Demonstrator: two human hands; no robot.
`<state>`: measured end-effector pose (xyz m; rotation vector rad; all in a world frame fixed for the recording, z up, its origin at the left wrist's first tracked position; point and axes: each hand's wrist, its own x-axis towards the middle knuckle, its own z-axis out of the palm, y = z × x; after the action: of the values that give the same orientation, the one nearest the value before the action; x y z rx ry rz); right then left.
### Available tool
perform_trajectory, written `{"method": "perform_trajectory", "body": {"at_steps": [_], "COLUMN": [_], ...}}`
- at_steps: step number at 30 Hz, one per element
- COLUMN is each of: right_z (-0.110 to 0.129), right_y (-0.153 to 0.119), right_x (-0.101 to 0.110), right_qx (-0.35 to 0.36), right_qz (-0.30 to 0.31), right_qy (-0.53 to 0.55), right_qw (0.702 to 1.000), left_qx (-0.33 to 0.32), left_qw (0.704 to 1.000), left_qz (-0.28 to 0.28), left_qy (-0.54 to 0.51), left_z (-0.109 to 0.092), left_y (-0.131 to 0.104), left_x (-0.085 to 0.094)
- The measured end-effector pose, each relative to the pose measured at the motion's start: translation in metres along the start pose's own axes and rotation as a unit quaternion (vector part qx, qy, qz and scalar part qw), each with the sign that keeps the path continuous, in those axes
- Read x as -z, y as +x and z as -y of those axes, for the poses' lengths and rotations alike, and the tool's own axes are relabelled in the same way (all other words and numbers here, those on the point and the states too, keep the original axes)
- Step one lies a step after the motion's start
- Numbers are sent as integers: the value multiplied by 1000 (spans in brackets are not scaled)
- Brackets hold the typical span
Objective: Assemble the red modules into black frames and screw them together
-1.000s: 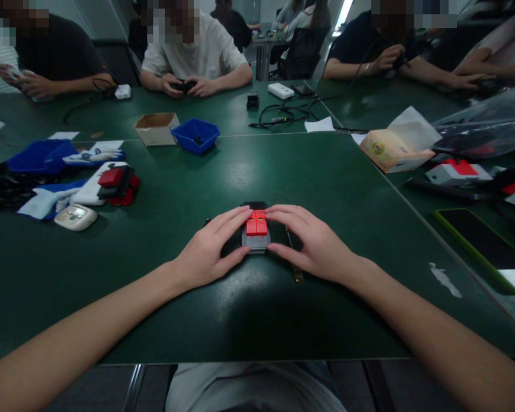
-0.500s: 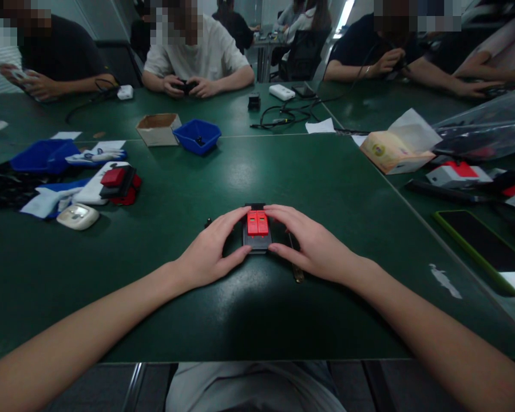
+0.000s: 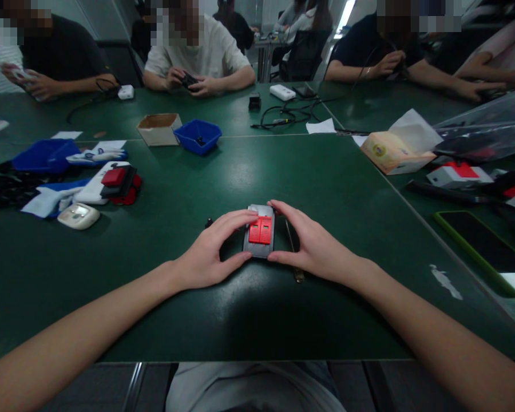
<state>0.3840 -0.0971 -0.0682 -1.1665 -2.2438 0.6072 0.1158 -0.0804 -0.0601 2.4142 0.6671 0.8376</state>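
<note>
Close in front of me, a flat grey device with two red panels is tilted slightly up from the table. My left hand holds its left side, thumb at the lower corner and fingertips on the upper part of the red panels. On the other side my right hand grips it, thumb on the lower right corner and fingers at the upper right corner. A thin object with a brassy end lies partly under my right hand. By my left knuckles sits a small black piece.
Ahead are a blue bin and a cardboard box. Gloves, a red-and-black device and a white oval item lie left. To the right are a tissue pack and a green-edged phone. Several people sit opposite.
The grey device has tipped up, so more of its grey top end shows. My left fingers have slid onto the red panels; my right fingers have shifted slightly up its edge.
</note>
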Motion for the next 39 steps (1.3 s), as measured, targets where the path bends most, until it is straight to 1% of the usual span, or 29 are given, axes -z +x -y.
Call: {"method": "perform_trajectory", "body": {"at_steps": [5,13,16,20,26,32,35,39], "right_z": [0,9,10,11,12,11,10,9], "right_y": [-1,-1,0,0,-1,-1,-1,0], "right_x": [-3,-2,-2,-4,-3,-1,1,3], "right_qx": [-5,17,41,71,87,126,131,128], "right_qz": [-7,-47,-67,-86,-91,-102,-109,-111], "right_qy": [19,34,27,9,-6,-16,-24,-27], "right_qw": [1000,998,997,994,992,987,985,985], "left_qx": [-26,-30,-45,-63,-61,-80,-88,-82], "left_qw": [1000,999,999,998,998,992,990,990], "left_qz": [2,2,3,-2,8,10,10,13], "left_qy": [-16,-27,-23,-2,32,94,112,117], "left_z": [2,7,8,7,6,5,5,5], "left_y": [-2,-2,-2,-2,-3,-4,-5,-5], "left_x": [-1,-1,-2,-3,-3,-3,-3,-3]}}
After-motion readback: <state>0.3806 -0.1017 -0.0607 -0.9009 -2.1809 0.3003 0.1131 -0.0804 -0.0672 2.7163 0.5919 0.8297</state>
